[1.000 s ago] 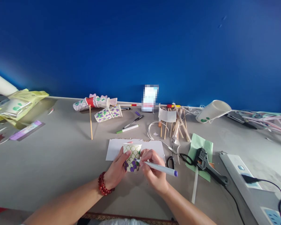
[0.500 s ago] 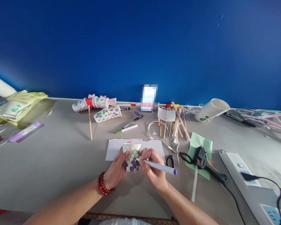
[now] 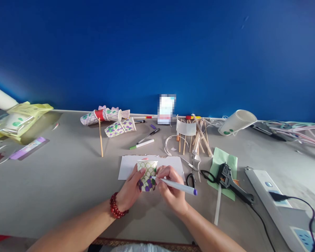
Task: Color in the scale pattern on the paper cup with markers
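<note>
My left hand (image 3: 130, 188) is wrapped around a paper cup (image 3: 147, 170) from its left side. Green scale-shaped outlines cover the cup, and several scales near its lower end are filled in purple, a few in green. In my right hand (image 3: 172, 190) is a white marker (image 3: 180, 186) with a purple end, its tip against the cup's right side. Under and behind the cup lies a sheet of white paper (image 3: 126, 168). A green-tipped marker (image 3: 142, 144) and a black pen (image 3: 148, 135) rest farther back.
Scissors (image 3: 191, 180) and a black glue gun (image 3: 227, 178) on green paper (image 3: 232, 161) lie to the right, beside a power strip (image 3: 265, 192). Wooden sticks (image 3: 198, 140), joined decorated cups (image 3: 105, 114), another patterned cup (image 3: 120, 127) and a white cup (image 3: 235, 123) stand or lie behind.
Both hands keep nearly the same place on the cup and marker. The whole view has shifted very slightly; nothing was taken up or let go.
</note>
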`<state>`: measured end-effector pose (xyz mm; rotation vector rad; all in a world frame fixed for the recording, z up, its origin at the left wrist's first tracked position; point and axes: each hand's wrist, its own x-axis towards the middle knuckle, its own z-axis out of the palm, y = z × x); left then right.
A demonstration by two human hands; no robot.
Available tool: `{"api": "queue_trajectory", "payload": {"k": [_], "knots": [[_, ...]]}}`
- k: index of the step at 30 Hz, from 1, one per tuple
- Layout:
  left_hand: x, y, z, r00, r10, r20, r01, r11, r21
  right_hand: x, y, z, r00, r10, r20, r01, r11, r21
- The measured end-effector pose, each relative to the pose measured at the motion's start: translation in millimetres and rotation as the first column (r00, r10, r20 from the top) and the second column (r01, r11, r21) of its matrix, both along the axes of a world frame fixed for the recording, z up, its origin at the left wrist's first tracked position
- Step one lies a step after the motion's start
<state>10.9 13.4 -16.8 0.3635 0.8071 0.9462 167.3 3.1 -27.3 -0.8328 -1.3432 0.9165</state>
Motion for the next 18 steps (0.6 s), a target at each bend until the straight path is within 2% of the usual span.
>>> {"api": "queue_trajectory", "payload": {"k": [18], "knots": [[-0.3,0.2,-3.1,1.0,0.013,-0.006,-0.013,1.0,0.011,0.6,-0.9,1.8,0.997,0.045,-0.06,-0.046,0.999,-0.01]]}}
